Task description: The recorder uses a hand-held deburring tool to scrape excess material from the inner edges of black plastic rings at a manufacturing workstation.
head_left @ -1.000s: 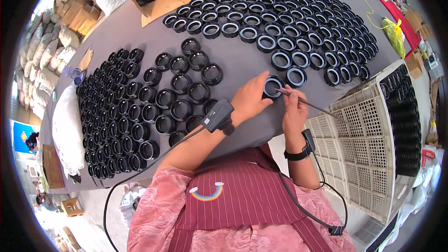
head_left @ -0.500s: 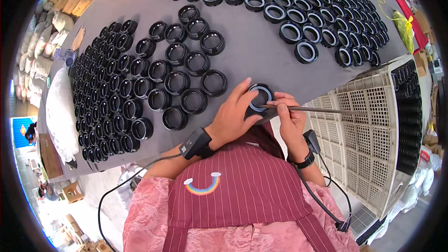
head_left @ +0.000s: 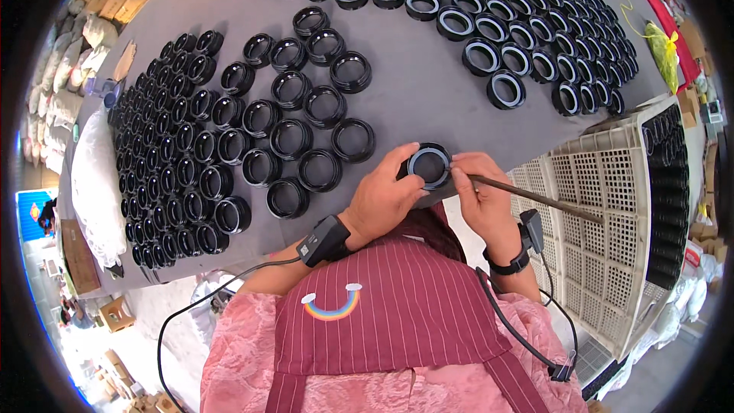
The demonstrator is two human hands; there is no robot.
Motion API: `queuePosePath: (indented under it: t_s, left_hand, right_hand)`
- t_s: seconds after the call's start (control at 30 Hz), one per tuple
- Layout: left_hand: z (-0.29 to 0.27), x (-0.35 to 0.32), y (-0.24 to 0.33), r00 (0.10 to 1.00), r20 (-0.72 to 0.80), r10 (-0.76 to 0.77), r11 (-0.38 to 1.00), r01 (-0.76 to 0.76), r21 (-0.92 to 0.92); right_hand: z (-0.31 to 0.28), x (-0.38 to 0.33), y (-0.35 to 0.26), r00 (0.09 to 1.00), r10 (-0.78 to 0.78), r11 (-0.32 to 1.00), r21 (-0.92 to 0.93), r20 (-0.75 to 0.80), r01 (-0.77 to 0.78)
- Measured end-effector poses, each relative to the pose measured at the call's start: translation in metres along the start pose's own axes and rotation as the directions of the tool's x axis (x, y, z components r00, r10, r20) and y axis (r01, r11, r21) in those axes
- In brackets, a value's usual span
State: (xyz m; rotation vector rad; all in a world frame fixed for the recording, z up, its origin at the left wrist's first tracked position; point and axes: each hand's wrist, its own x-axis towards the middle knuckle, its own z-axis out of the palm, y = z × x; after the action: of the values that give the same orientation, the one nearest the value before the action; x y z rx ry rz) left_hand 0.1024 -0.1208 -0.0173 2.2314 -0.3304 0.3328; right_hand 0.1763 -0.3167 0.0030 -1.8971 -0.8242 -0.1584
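At the near table edge, a black ring [head_left: 433, 147] with a pale grey inner band is gripped by my left hand [head_left: 381, 203], fingers on its far left side and thumb on the near side. My right hand [head_left: 483, 197] is closed around a long thin brown stick [head_left: 539, 199], which points off to the right. The stick's working end is hidden by my fingers, close against the ring's right side. Plain black rings [head_left: 319, 170] without a visible pale band stand left of my left hand.
Many black rings with pale inner bands [head_left: 506, 90] cover the table's far right. More plain rings [head_left: 183, 138] crowd the left side, beside a white plastic bag [head_left: 98, 183]. Cream plastic crates [head_left: 585, 241] stand at the right, beyond the table [head_left: 413, 92]. Cables hang from both wrist devices.
The stick's tip has gone from the ring's inner edge to behind my right fingers, and its far end has swung nearer me. My left fingers have drawn closer around the ring.
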Motion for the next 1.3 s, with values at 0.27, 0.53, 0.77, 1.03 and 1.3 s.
queuePosePath:
  t_s: [0.27,0.53,0.77,1.03,1.3]
  left_hand:
    - [-0.002,0.000,-0.001,1.000,0.006,-0.016,0.999,0.016,-0.036]
    - [-0.001,0.000,-0.007,0.998,-0.040,-0.040,0.994,0.035,-0.107]
    - [0.003,-0.002,-0.007,0.995,-0.093,-0.029,0.991,0.016,-0.133]
    - [0.013,0.014,-0.003,0.987,-0.156,-0.040,0.972,0.003,-0.235]
    - [0.006,0.011,-0.010,0.987,-0.144,-0.072,0.985,0.047,-0.168]
  right_hand:
    - [0.012,0.004,0.002,0.995,-0.100,0.986,-0.134,-0.025,0.096]
    - [0.036,-0.004,0.017,0.999,-0.028,0.984,0.176,-0.016,0.031]
    - [0.024,-0.005,0.027,0.994,0.052,0.951,0.298,0.099,-0.079]
    - [0.031,-0.012,0.037,0.856,0.513,0.278,0.931,0.062,-0.235]
    - [0.033,-0.004,0.035,0.993,0.097,0.875,0.481,-0.069,-0.052]
